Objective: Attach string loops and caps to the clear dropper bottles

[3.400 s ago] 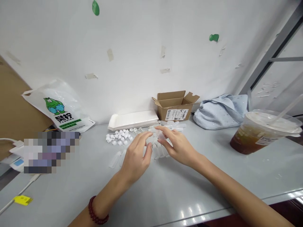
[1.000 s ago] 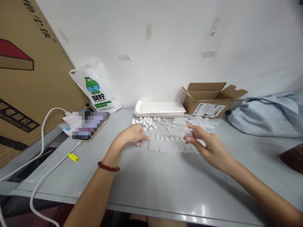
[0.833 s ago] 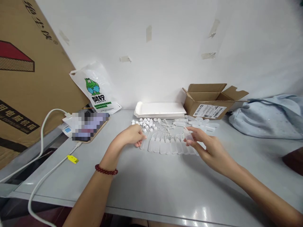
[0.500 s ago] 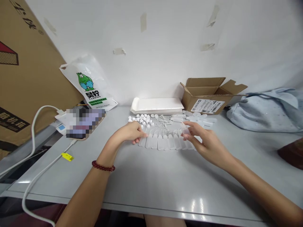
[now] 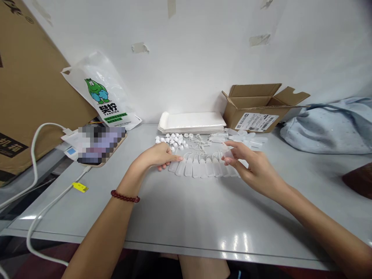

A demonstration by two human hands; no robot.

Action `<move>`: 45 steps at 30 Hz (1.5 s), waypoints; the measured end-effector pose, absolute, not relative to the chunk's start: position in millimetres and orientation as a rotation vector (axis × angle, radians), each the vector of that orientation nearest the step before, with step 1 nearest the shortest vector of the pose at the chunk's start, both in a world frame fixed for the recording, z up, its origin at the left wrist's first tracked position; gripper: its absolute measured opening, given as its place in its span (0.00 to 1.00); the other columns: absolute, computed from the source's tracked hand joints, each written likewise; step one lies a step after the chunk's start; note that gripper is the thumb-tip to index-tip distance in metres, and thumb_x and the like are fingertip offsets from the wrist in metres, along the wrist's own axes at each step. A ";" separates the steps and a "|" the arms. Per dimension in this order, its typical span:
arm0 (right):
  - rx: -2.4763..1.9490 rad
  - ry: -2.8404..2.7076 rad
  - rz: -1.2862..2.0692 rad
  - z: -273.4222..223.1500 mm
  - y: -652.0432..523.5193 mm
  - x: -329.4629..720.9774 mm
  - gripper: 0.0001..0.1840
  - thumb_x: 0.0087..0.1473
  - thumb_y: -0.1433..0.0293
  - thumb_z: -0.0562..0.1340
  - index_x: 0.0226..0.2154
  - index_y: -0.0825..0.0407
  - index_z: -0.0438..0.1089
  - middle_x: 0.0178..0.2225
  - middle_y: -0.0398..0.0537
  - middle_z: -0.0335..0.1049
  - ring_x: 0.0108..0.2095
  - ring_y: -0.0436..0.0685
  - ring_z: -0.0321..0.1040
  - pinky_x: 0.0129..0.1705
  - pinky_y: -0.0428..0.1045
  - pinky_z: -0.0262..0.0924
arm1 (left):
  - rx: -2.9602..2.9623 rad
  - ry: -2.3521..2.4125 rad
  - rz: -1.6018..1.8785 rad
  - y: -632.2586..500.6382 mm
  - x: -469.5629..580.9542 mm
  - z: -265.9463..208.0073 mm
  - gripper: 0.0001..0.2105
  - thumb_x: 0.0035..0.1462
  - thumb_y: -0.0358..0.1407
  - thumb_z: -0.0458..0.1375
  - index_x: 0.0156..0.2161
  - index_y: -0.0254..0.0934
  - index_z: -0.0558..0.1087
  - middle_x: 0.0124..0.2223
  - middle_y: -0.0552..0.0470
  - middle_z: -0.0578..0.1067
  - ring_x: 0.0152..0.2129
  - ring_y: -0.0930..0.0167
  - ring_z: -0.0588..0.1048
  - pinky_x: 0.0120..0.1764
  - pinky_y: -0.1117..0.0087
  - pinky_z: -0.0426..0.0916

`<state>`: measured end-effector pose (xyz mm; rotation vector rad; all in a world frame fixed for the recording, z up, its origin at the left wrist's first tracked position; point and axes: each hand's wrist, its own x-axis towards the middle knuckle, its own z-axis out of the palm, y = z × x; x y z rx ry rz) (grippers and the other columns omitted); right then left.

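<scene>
A row of flat, translucent plastic pieces with rounded tops and thin loops [image 5: 202, 169] lies side by side on the grey table. My left hand [image 5: 158, 155] rests at the row's left end, its thumb stretched out and touching a piece, its other fingers loosely curled below. Between the thumb and fingers of my right hand [image 5: 247, 159] is another translucent plastic piece [image 5: 227, 152], raised above the row's right end. Small white caps [image 5: 175, 140] lie in a pile just behind my left hand. Thin pale loops [image 5: 200, 144] are scattered behind the row.
White envelopes [image 5: 193, 122] are stacked against the wall, beside an open cardboard box [image 5: 255, 110]. More translucent pieces [image 5: 250, 138] lie before the box. A phone [image 5: 107, 149] with a cable, a printed plastic bag [image 5: 107, 93] and a large carton [image 5: 35, 85] occupy the left; a blue cloth bag [image 5: 331, 130] the right.
The view has tilted slightly, so things sit higher in the picture. My left thumb now stretches straighter over the left end of the row. My right hand still holds its piece.
</scene>
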<state>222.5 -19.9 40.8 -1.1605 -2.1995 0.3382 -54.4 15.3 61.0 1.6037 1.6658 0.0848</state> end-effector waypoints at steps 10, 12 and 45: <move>-1.138 -2.207 0.276 42.1 -22.8 222.5 0.16 0.60 0.67 0.54 0.51 0.51 0.59 0.27 0.44 0.70 0.22 0.52 0.64 0.25 0.46 0.56 | 1.724 1.703 0.069 9.9 -52.8 62.8 0.17 0.54 0.42 0.53 0.18 0.37 0.64 0.19 0.51 0.71 0.17 0.71 0.70 0.23 0.71 0.66; -1.142 -2.207 0.270 42.7 -22.9 223.0 0.16 0.60 0.67 0.54 0.51 0.52 0.59 0.26 0.44 0.69 0.22 0.52 0.63 0.25 0.46 0.56 | 1.714 1.699 0.051 9.7 -51.5 64.3 0.16 0.53 0.40 0.53 0.18 0.37 0.65 0.19 0.51 0.71 0.17 0.70 0.71 0.24 0.71 0.66; -1.113 -2.029 0.861 51.3 -29.0 206.6 0.16 0.61 0.64 0.53 0.50 0.52 0.58 0.29 0.47 0.74 0.34 0.58 0.73 0.36 0.53 0.64 | 1.875 1.747 0.148 5.2 -45.7 60.5 0.09 0.44 0.36 0.54 0.32 0.38 0.73 0.19 0.54 0.71 0.21 0.68 0.72 0.27 0.71 0.63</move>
